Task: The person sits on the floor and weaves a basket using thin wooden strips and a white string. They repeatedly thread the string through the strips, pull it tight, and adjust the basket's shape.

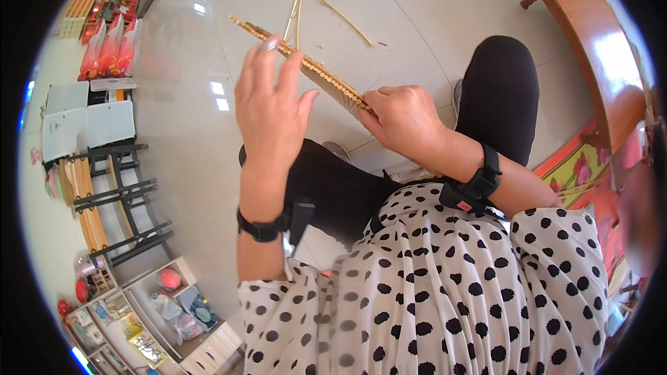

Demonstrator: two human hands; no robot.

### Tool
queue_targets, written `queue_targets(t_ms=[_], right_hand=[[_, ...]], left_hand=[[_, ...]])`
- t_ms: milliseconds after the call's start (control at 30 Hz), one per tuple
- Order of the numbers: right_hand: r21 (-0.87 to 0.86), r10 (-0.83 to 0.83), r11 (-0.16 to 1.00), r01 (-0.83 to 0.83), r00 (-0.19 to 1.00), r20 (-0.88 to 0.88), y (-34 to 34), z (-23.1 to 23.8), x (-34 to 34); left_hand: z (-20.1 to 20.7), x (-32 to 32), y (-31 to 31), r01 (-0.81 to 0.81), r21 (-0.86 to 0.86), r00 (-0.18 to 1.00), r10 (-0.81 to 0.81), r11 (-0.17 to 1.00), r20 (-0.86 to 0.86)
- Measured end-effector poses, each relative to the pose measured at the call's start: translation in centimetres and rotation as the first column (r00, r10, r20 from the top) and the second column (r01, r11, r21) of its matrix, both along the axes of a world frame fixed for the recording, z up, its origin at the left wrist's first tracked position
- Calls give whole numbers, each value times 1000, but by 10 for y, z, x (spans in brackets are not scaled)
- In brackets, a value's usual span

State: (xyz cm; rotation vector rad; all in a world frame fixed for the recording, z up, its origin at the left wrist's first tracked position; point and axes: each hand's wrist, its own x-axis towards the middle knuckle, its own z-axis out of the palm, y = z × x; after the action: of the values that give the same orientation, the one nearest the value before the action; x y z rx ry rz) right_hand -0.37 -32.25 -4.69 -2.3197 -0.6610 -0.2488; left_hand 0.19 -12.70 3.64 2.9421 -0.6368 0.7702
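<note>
The stick mat [326,78] slants from the right hand [406,114], clamped on its end, past the spread left hand [269,114].

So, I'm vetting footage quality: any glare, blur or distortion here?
Head view: white glare on the wooden bench; small bright reflections on the floor; black fisheye rim, with the bench's edge bowed; blurred patch at far right; row of sticks in the right hand fairly sharp.
</note>
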Motion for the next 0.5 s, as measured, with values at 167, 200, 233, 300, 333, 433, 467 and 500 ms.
queue_targets(t_ms=[167,200,233,300,333,433,467,500], right_hand=[[-130,178,979,-159,972,151,2,-3,15],[-164,214,969,-187,962,167,0,-4,19],[-188,244,960,-208,950,194,-2,-5,24],[-237,294,942,-237,925,241,-11,-5,35],[-275,330,926,-257,905,268,-16,-3,40],[-368,410,884,-288,855,317,-35,5,48],[-377,428,876,-301,845,321,-40,6,50],[-387,446,867,-313,834,325,-45,6,52]], left_hand=[[-13,29,16,336,199,941,-316,921,-123],[-17,33,18,345,225,930,-301,911,-209],[-20,36,20,356,250,914,-280,901,-295],[-28,37,21,381,230,901,-305,895,-309],[-35,36,21,389,190,909,-343,901,-235],[-52,31,12,370,145,929,-360,918,-92],[-57,26,7,349,143,937,-343,926,-62],[-64,23,2,332,115,943,-332,936,-22]])
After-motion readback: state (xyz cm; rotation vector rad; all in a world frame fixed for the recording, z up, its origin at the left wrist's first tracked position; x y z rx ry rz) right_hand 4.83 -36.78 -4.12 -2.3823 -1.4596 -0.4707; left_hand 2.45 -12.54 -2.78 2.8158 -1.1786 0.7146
